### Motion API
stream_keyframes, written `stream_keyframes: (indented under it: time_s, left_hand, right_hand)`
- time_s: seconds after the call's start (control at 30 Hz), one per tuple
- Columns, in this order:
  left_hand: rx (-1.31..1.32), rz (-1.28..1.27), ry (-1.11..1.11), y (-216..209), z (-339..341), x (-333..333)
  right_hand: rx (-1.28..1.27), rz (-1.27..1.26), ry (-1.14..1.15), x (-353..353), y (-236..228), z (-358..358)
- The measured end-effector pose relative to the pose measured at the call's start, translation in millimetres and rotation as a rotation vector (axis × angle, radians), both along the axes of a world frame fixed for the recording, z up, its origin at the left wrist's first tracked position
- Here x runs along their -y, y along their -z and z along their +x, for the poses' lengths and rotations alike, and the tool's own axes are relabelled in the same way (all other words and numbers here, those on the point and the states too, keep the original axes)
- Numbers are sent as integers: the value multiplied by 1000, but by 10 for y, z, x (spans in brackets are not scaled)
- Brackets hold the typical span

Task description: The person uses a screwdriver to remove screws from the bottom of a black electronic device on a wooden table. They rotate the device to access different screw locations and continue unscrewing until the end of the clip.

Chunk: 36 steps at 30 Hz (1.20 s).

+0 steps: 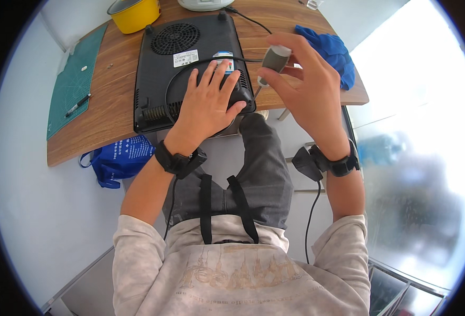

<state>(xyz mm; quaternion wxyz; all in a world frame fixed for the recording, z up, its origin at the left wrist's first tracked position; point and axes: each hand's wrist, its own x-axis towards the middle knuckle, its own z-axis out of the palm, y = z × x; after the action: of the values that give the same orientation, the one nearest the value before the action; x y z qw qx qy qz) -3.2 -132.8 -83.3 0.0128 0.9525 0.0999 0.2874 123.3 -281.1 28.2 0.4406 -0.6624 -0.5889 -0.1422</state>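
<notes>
Head view: a black induction cooktop (156, 84) lies underside up at the near edge of a wooden table (114, 79), fan grille at its far end. The left hand (206, 102) rests flat on it with fingers spread, gripping nothing. At the right, the right hand (309, 87) grasps the grey-and-white handle of a screwdriver (274, 59) between thumb and fingers, its shaft slanting down to the cooktop's near right corner. A black cable (170, 87) curves across the cooktop.

Far left stands a yellow pot (135, 18); what it contains cannot be made out. A blue bag (119, 163) sits below the table's near left edge, its contents hidden. On the left, a green cutting mat (74, 79) bears a pen (77, 105); a blue cloth (330, 58) lies crumpled at right.
</notes>
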Motion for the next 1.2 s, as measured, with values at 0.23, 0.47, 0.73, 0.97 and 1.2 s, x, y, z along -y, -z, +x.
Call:
stream_keyframes:
  time_s: [0.23, 0.47, 0.73, 0.97, 1.2]
  left_hand:
    - [-3, 19, -1, 12, -4, -3]
    - [1, 21, 2, 14, -2, -11]
    - [-7, 28, -4, 11, 2, -9]
    - [-7, 32, -6, 14, 2, -11]
    - [-9, 38, -10, 11, 2, -8]
  right_hand:
    - [-73, 82, 34, 110, 1, 1]
    - [-162, 70, 116, 178, 43, 30]
    - [-214, 91, 169, 250, 110, 66]
    - [-239, 112, 178, 256, 129, 94]
    - [-247, 73, 221, 290, 151, 101]
